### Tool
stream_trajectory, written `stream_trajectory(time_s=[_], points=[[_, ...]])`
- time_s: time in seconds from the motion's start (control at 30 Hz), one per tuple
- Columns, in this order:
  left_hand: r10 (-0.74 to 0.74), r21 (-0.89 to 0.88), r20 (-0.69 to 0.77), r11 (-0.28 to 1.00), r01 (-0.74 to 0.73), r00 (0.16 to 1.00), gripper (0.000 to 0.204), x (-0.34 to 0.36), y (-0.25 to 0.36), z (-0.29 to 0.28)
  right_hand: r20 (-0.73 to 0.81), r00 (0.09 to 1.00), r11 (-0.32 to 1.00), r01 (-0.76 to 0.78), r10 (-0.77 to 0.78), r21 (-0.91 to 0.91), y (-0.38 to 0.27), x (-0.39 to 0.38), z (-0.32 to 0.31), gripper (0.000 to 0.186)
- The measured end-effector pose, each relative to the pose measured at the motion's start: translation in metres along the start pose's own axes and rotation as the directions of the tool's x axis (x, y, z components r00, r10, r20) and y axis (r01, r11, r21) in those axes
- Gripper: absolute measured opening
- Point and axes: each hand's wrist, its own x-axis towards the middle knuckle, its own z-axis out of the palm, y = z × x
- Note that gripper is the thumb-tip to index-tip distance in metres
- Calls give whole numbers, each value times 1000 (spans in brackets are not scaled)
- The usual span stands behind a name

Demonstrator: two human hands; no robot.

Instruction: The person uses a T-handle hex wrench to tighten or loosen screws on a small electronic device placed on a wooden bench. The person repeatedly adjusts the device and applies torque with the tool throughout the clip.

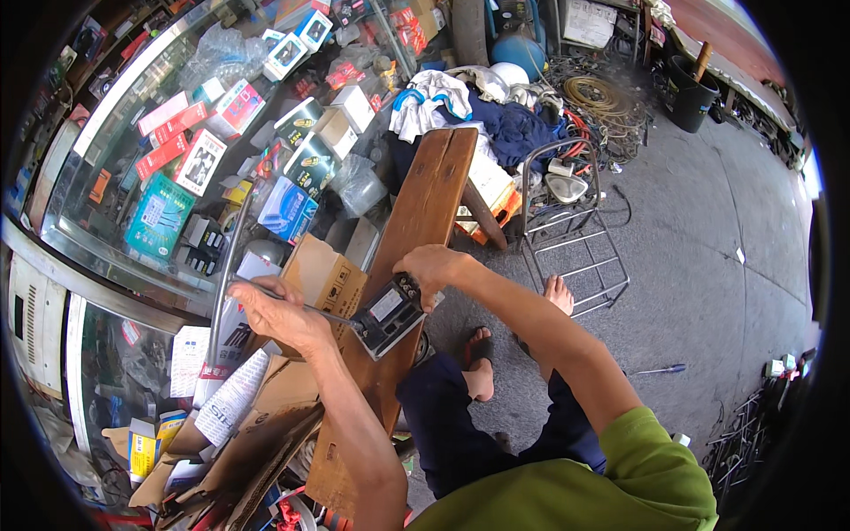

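Observation:
A flat black device (390, 314) with a pale label lies on a narrow wooden bench (416, 221). My right hand (434, 273) is closed over its far right corner, steadying it against the wood. In my left hand (285, 317) is a T-handle wrench (336, 316), its long crossbar running past the palm. The thin metal shaft slants to the device's left edge, where its tip meets the black casing. What exactly the tip engages is too small to tell.
A glass display case (97, 146) full of small boxes stands at left. An opened cardboard box (323, 279) sits beside the bench. A metal rack (575, 257), cables (598, 97) and a black bucket (691, 96) are on the floor. Tools (748, 434) lie at lower right.

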Motion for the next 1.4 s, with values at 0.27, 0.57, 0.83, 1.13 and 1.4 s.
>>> stream_trajectory(time_s=[0.27, 0.57, 0.83, 1.13, 1.4], points=[[-264, -119, 493, 923, 365, 829, 68, 17, -1, -8, -11, 1000, 1000, -8, 8, 17, 1, -2, 0, 78], [-251, 166, 289, 964, 210, 924, 67, -20, -33, -25, -61, 998, 1000, -2, 2, -7, -3, -1, 5, 76], [-23, 372, 274, 925, -84, 962, 67, 23, 6, -42, -71, 997, 998, 14, -19, -66, -23, -6, 19, 63], [-532, 775, 111, 575, 262, 839, 71, -40, 0, -124, 216, 974, 987, -96, 66, 133, -23, -10, 2, 56], [-784, 522, -124, 471, 712, 609, 47, -83, -59, -204, -206, 975, 966, 130, -83, 226, -1, -3, 1, 23]])
